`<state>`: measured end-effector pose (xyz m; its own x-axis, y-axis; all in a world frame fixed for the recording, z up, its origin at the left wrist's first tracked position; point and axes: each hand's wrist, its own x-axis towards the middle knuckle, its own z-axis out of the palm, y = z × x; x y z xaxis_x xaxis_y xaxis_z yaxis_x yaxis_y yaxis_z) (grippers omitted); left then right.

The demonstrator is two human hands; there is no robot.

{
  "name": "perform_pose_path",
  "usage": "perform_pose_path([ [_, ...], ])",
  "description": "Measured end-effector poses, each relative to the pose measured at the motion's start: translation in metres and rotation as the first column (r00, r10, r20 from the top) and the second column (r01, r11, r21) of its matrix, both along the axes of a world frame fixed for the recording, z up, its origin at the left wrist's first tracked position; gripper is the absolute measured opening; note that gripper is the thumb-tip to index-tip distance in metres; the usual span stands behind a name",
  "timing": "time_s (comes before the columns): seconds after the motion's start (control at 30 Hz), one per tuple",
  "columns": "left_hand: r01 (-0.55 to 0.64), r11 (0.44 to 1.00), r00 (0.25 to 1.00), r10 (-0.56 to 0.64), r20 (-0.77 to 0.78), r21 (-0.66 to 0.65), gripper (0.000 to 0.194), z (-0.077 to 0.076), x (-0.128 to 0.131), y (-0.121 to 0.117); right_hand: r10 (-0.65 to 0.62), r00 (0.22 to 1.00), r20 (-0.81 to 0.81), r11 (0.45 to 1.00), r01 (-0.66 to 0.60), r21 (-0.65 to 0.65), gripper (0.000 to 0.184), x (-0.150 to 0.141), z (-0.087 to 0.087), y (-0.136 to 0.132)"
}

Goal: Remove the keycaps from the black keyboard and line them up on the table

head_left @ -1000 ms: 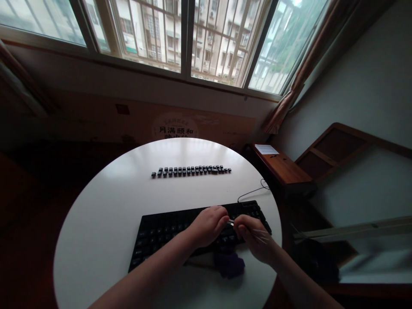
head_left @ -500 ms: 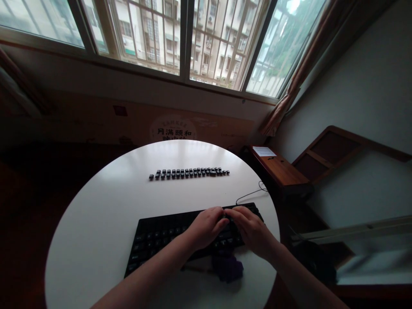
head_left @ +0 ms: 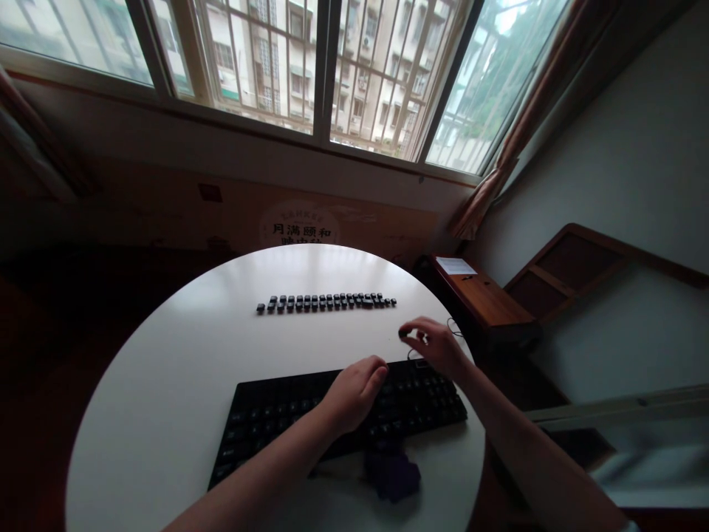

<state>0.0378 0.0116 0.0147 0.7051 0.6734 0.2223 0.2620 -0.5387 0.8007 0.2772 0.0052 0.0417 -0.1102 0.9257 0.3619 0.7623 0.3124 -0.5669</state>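
Right hand (head_left: 440, 349) and small dark keycap (head_left: 403, 334): the hand has just parted from the left hand (head_left: 354, 393) and moved beyond the back edge of the black keyboard (head_left: 426, 406). Its grip is together, the keycap clamped between thumb and fingertips above the white round counter (head_left: 182, 362). The shift appears to mark a change from close two-handed work over the keys to one-handed carrying, with the keycap apart from the keyboard.

Left hand: resting over the keyboard's upper middle, fingers curled inward. Whether its grip is clamped on anything cannot be told, the inner side of the fingers being hidden.

Loose keycaps (head_left: 314, 303): two close rows on the far part of the counter, with the carried piece to their right and nearer the wearer.

Surroundings: the keyboard lies slightly aslant on the counter; its thin cable (head_left: 455, 329) loops near the right rim, beside the right hand. A purple object (head_left: 392, 476), too dark to identify, lies just in front of the keyboard.
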Motion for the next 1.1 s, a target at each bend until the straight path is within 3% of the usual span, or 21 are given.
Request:
perform_pose_path([
  [0.07,0.01,1.0,0.999,-0.01,-0.04,0.007,0.045,0.0,0.0,0.0,-0.124,0.992,0.025,0.99,0.126,-0.07,0.021,0.032,0.002,0.041],
  [0.17,0.02,1.0,0.997,-0.019,-0.068,0.015,0.046,0.0,0.0,0.0,-0.161,0.985,0.055,0.973,0.168,-0.158,0.018,0.067,-0.004,0.099],
  [0.33,0.03,0.999,0.995,-0.028,-0.094,0.015,0.046,0.0,-0.001,0.001,-0.141,0.987,0.074,0.933,0.158,-0.322,0.017,0.08,-0.031,0.151],
  [0.47,0.032,0.999,0.996,-0.03,-0.088,0.022,0.046,-0.001,-0.002,0.0,-0.12,0.989,0.088,0.915,0.144,-0.377,0.02,0.083,-0.045,0.164],
  [0.67,0.042,0.998,0.992,-0.036,-0.12,0.055,0.045,0.0,-0.001,0.0,-0.1,0.987,0.122,0.913,0.14,-0.383,0.019,0.089,-0.05,0.171],
  [0.9,0.054,0.997,0.99,-0.045,-0.136,0.059,0.046,-0.001,-0.001,0.001,-0.085,0.985,0.148,0.927,0.133,-0.351,0.018,0.088,-0.045,0.168],
  [1.1,0.073,0.994,0.991,-0.064,-0.119,0.078,0.045,-0.003,-0.001,0.001,-0.101,0.989,0.112,0.948,0.13,-0.289,0.028,0.083,-0.032,0.161],
])
